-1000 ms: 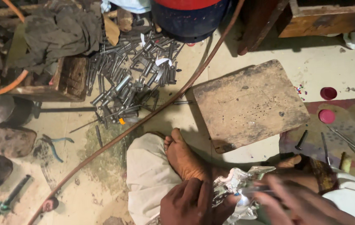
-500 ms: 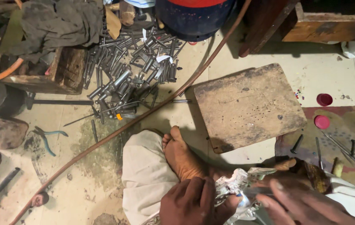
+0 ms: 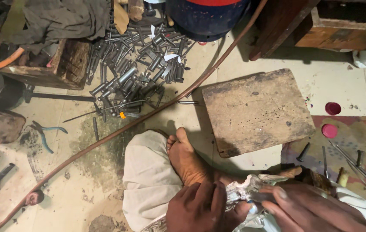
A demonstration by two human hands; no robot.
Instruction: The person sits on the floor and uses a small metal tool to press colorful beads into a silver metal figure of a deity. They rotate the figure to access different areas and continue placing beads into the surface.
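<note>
My left hand (image 3: 202, 208) grips a shiny, embossed silver-coloured metal piece (image 3: 251, 191) at the bottom of the view, over my lap. My right hand (image 3: 316, 210) comes in from the right, its fingers closed on a thin tool that presses against the same piece; the tool's tip is hidden. My bare foot (image 3: 185, 157) and a pale trouser leg (image 3: 148, 180) lie on the floor just left of the hands.
A worn wooden block (image 3: 258, 111) lies ahead. A heap of steel punches (image 3: 136, 81) sits at the upper left beside a wooden box (image 3: 65, 64). A brown hose (image 3: 148, 116) crosses the floor. Pliers (image 3: 43, 133), a dark drum (image 3: 206, 15), two pink caps (image 3: 331, 120), loose punches (image 3: 324, 157) nearby.
The view has drifted slightly, so the floor items sit a little lower and further left. Both hands stay on the metal piece with little motion.
</note>
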